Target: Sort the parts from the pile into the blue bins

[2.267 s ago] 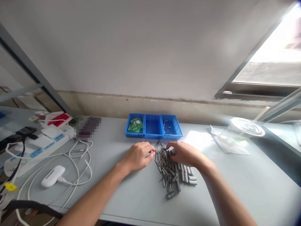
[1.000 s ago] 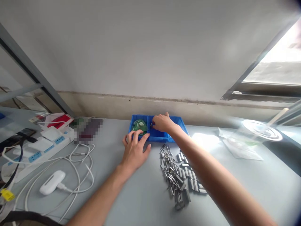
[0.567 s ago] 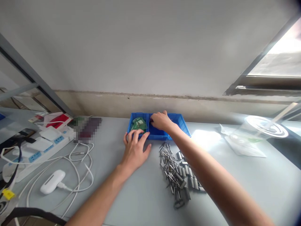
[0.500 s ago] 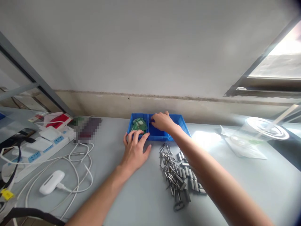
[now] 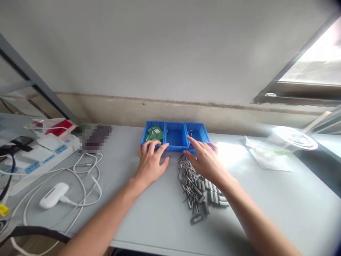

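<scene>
Two hands (image 5: pixel 151 161) (image 5: pixel 209 161) spread, desk (image 5: pixel 151 220) gap between, by front edge of blue bins (image 5: pixel 176 147); left perhaps touching.

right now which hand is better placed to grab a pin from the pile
Probably the right hand: it is open, right by the far end of the pile. The left hand is also open but off to the pile's left, fingers at the left bin.
</scene>
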`<state>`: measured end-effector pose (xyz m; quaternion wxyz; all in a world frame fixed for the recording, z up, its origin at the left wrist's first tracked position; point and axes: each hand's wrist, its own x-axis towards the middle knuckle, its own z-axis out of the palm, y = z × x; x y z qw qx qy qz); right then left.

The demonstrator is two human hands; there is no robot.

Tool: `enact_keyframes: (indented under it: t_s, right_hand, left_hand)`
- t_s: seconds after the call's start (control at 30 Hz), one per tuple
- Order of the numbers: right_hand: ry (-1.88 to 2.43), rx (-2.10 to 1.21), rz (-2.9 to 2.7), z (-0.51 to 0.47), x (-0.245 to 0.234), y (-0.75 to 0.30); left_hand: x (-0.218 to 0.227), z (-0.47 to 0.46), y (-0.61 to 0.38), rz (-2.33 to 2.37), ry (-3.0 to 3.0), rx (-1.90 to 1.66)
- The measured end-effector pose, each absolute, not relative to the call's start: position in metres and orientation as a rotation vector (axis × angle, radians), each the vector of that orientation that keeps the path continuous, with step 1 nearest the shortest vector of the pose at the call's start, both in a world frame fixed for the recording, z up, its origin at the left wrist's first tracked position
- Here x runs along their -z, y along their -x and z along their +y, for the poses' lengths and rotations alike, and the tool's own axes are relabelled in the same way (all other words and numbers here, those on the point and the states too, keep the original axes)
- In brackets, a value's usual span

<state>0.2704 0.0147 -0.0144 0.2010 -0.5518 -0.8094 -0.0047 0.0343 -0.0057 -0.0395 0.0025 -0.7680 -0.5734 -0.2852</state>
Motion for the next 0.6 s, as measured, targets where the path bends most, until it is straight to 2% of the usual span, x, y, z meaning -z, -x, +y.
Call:
enact_keyframes:
  t_s: [0.23,0.6]
  right_hand:
    - [1.434,0.071,-2.214,0.022,0.029,-0.268]
    - [1.402,0.021,-2.195,0.015,0.027,-0.268]
  left_hand:
    - [0.042,-0.004,-0.032,-1.8,2.411,0.887]
    - [0.04,-0.002,-0.031,-1.828,2.431,0.846]
